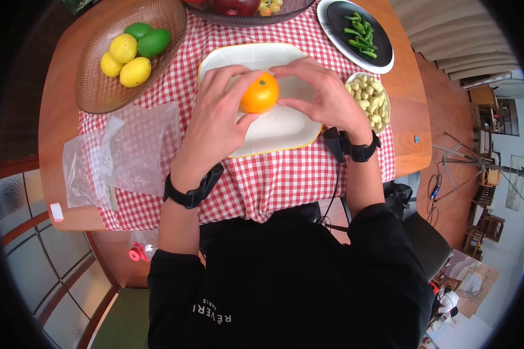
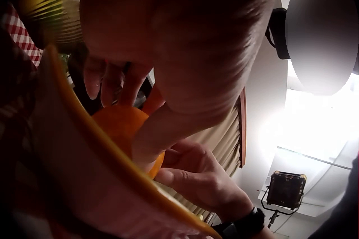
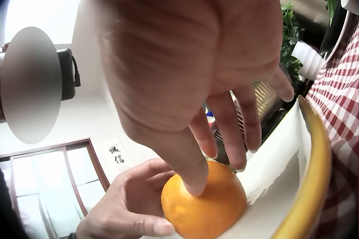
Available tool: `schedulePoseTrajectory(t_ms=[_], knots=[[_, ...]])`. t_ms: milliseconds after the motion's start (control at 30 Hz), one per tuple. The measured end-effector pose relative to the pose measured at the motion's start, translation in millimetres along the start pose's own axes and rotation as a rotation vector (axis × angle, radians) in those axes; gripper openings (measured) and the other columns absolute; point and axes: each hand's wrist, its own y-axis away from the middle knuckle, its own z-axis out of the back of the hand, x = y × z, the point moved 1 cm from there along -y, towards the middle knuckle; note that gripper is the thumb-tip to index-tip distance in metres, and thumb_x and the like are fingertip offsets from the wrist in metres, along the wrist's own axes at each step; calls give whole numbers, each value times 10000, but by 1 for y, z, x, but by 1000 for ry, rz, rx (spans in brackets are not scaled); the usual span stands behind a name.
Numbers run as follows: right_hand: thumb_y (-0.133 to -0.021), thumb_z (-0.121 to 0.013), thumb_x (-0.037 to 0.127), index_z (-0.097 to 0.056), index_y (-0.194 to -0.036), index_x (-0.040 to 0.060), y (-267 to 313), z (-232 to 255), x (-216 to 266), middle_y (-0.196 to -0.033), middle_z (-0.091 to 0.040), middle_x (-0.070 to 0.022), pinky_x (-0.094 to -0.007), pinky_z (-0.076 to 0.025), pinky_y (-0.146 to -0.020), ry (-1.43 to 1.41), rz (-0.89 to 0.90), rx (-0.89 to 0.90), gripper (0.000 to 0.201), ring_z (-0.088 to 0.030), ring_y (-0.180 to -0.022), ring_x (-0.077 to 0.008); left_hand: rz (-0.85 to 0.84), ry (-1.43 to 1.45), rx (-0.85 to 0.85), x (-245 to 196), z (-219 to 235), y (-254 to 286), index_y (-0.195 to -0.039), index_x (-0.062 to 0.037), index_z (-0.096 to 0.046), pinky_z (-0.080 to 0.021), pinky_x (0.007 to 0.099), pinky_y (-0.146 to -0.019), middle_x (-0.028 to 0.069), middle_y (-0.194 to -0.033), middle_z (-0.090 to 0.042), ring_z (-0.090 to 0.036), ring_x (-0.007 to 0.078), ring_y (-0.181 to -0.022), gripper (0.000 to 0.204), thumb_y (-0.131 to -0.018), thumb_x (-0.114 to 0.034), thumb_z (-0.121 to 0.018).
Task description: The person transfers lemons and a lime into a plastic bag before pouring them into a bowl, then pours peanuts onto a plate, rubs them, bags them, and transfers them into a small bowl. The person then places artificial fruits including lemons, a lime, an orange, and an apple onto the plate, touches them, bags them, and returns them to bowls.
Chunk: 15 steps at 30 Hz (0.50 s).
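Note:
An orange (image 1: pixel 259 94) with a green stem end sits over a white oblong dish (image 1: pixel 268 136) with a yellow rim. My left hand (image 1: pixel 212 113) grips its left side, thumb toward me and fingers over the far side. From the right, my right hand (image 1: pixel 323 93) curves around the fruit, its fingertips close to the far side and thumb at the near side. In the right wrist view, the right thumb overlaps the orange (image 3: pixel 207 202) and the other fingers reach behind it. The dish's rim (image 2: pixel 112 158) hides part of the fruit in the left wrist view.
A brown basket (image 1: pixel 87 87) of lemons and green fruit stands at left, above clear plastic bags (image 1: pixel 137 151). A bowl of peanuts (image 1: pixel 370 99) is beside my right wrist. Green peppers (image 1: pixel 361 36) lie on a plate behind it. Another fruit bowl (image 1: pixel 250 18) stands at the back.

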Motion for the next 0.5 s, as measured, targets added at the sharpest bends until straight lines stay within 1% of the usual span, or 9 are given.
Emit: schedulePoseTrajectory(t_ms=[133, 200, 233, 333, 400, 433, 500], knots=[[-816, -901, 247, -732, -1283, 55, 0, 2, 8, -1222, -754, -135, -455, -540, -1040, 4, 17, -16, 532, -693, -1152, -357, -25, -3, 3, 1, -2, 1, -1390, -72, -639, -444, 467, -1130, 127, -1376, -604, -545, 375, -1313, 677, -755, 6, -858], [-803, -909, 242, -728, -1288, 53, -2, 0, 16, -1230, -750, -144, -447, -530, -1055, -101, -13, -46, 552, -690, -1154, -359, -55, 42, 13, 0, -4, 0, -1397, -69, -636, -443, 467, -1135, 127, -1388, -609, -542, 367, -1316, 679, -759, 0, -858], [-803, -909, 242, -728, -1288, 53, -2, -1, 16, -1230, -750, -144, -447, -530, -1055, -101, -16, -47, 552, -690, -1154, -359, -55, 44, 15, -1, -5, 0, -1397, -69, -636, -443, 467, -1135, 127, -1388, -609, -542, 367, -1316, 679, -759, 0, -858], [-787, -922, 250, -726, -1285, 49, -1, -2, 11, -1233, -747, -152, -438, -530, -1055, -78, -30, -3, 572, -687, -1165, -361, -73, 103, 6, -3, -6, -1, -1391, -53, -635, -445, 468, -1134, 135, -1381, -626, -549, 363, -1307, 679, -756, -33, -873], [-782, -927, 260, -720, -1285, 46, 1, 1, 6, -1236, -747, -150, -444, -523, -1064, -108, 18, 36, 585, -684, -1175, -362, -5, 11, -45, -2, -6, 0, -1387, -39, -633, -449, 466, -1128, 146, -1357, -644, -559, 361, -1292, 695, -742, -62, -892], [-782, -927, 260, -720, -1285, 46, 1, 3, 5, -1236, -747, -150, -444, -523, -1064, -109, 19, 37, 585, -684, -1175, -362, -4, 11, -45, -1, -6, 1, -1387, -39, -633, -449, 466, -1128, 146, -1357, -644, -559, 361, -1292, 695, -742, -62, -892], [-776, -932, 266, -713, -1291, 43, 0, 7, 5, -1239, -746, -149, -443, -517, -1070, -115, 43, 66, 602, -680, -1183, -361, 17, -28, 46, 2, -6, 2, -1372, -27, -638, -456, 463, -1118, 152, -1356, -641, -566, 365, -1281, 701, -727, -77, -907]])
